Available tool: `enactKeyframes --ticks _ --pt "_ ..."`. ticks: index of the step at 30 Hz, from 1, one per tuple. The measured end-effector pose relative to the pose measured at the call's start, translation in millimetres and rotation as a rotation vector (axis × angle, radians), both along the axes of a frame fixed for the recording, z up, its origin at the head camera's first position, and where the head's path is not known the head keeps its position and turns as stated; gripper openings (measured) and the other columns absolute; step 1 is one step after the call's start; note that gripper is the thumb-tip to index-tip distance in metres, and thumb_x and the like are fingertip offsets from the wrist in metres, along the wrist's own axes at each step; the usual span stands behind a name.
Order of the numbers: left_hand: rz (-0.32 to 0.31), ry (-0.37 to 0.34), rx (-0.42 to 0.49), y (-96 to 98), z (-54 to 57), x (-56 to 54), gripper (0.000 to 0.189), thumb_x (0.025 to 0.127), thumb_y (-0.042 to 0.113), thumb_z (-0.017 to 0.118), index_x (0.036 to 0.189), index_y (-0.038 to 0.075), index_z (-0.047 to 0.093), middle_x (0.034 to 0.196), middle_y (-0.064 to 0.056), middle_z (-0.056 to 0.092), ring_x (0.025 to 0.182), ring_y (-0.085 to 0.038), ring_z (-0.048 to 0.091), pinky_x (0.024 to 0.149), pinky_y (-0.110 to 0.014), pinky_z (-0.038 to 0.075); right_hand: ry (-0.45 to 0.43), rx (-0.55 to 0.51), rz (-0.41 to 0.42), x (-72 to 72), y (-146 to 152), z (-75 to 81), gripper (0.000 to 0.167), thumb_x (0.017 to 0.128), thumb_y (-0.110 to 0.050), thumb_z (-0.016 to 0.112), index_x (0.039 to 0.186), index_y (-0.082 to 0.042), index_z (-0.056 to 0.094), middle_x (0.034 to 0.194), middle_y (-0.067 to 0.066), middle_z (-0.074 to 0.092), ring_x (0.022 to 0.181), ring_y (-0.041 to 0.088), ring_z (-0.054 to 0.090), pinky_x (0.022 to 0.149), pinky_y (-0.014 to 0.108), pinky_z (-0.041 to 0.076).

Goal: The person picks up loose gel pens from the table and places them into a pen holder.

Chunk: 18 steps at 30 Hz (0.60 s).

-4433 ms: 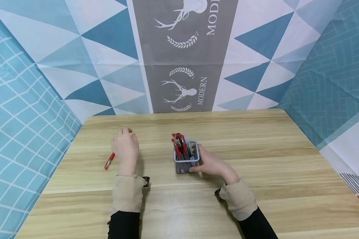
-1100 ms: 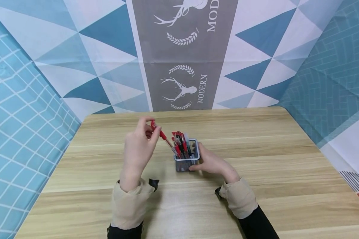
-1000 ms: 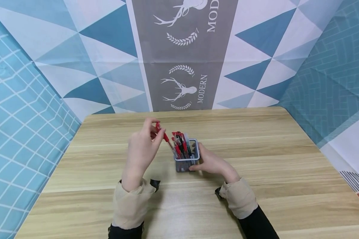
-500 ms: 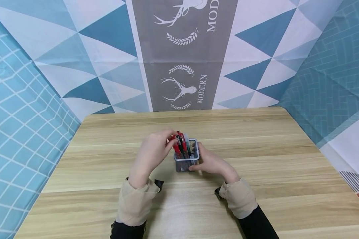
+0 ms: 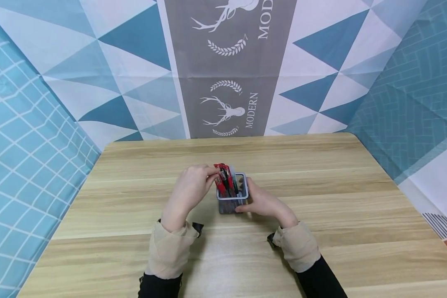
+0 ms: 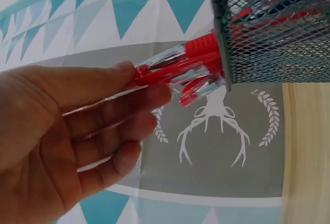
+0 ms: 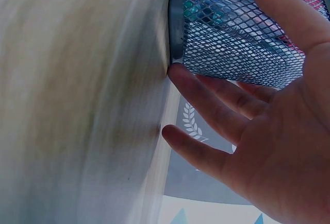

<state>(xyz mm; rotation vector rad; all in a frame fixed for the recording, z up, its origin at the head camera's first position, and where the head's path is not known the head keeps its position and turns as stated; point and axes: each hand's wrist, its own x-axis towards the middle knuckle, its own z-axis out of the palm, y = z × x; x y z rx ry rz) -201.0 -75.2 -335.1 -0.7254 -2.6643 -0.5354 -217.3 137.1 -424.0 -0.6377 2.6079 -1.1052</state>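
Observation:
A mesh pen holder (image 5: 232,207) stands upright on the wooden table, filled with several pens, mostly red. My left hand (image 5: 192,185) is at its upper left, pinching the top end of a red pen (image 6: 170,73) between thumb and index finger; the pen's lower part is inside the holder. The other left fingers are loosely bent and hold nothing. My right hand (image 5: 265,203) grips the holder's right side, with the thumb on the near face. In the right wrist view, the fingers rest along the mesh (image 7: 232,44), near its base.
The light wood table (image 5: 320,186) extends around both hands. A patterned cloth backdrop (image 5: 227,74) hangs behind it, and blue sheets (image 5: 33,165) line the sides. Black straps (image 5: 198,228) show at the cuffs.
My left hand has picked up the red pen from the table at left, carried it right and lowered it among the others in the holder. The right hand stays on the holder.

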Motion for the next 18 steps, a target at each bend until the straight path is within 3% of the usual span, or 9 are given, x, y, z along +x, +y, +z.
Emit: enactKeyframes --ticks 7,9,11,13,15,18 --pt "-0.005 0.064 -0.082 -4.9 -0.2 -0.6 0.016 0.084 0.011 0.062 0.098 0.008 0.070 0.077 -0.003 0.067 0.072 -0.020 0.064 0.068 -0.039 0.050 0.008 0.004 0.004 -1.9 -4 -0.8 0.090 0.069 -0.026 0.078 0.139 -0.010 0.023 0.130 0.012 0.047 0.119 0.025 0.047 0.101 0.042 0.036" --pt "-0.001 0.024 -0.090 -7.2 0.0 -0.2 0.023 0.086 0.012 0.060 0.107 0.004 0.066 0.084 -0.006 0.068 0.077 -0.022 0.065 0.073 -0.042 0.050 0.010 0.005 0.002 -1.1 -4 -0.8 0.097 0.066 -0.027 0.079 0.140 -0.008 0.020 0.133 0.014 0.045 0.121 0.026 0.045 0.102 0.043 0.035" --pt "0.017 -0.062 -0.072 -11.5 0.3 -0.2 0.034 0.089 0.014 0.056 0.120 0.001 0.057 0.097 -0.011 0.067 0.087 -0.027 0.064 0.080 -0.044 0.049 -0.013 0.003 0.003 0.4 -2 0.9 0.106 0.064 -0.030 0.081 0.142 -0.007 0.013 0.138 0.017 0.039 0.124 0.029 0.042 0.104 0.044 0.032" --pt "0.063 -0.127 -0.035 -17.0 0.0 -1.8 0.042 0.092 0.016 0.051 0.129 -0.002 0.047 0.109 -0.016 0.063 0.095 -0.031 0.062 0.086 -0.046 0.047 -0.056 -0.014 0.010 2.0 2 4.2 0.114 0.064 -0.032 0.081 0.144 -0.008 0.004 0.143 0.019 0.028 0.124 0.032 0.041 0.104 0.046 0.031" --pt "0.128 -0.135 0.012 -22.4 -1.4 -5.5 0.045 0.093 0.016 0.048 0.133 -0.003 0.040 0.116 -0.020 0.059 0.102 -0.035 0.058 0.090 -0.047 0.045 -0.092 -0.024 0.005 4.8 11 11.2 0.115 0.065 -0.030 0.081 0.144 -0.011 -0.001 0.147 0.019 0.020 0.123 0.035 0.040 0.103 0.048 0.032" --pt "0.222 -0.026 0.065 -27.3 -5.9 -13.1 0.044 0.094 0.016 0.046 0.133 -0.003 0.041 0.119 -0.022 0.057 0.103 -0.037 0.057 0.088 -0.048 0.045 -0.061 -0.014 -0.012 10.1 29 25.4 0.094 0.073 -0.019 0.075 0.143 -0.010 0.013 0.144 0.019 0.026 0.117 0.036 0.045 0.097 0.050 0.038"
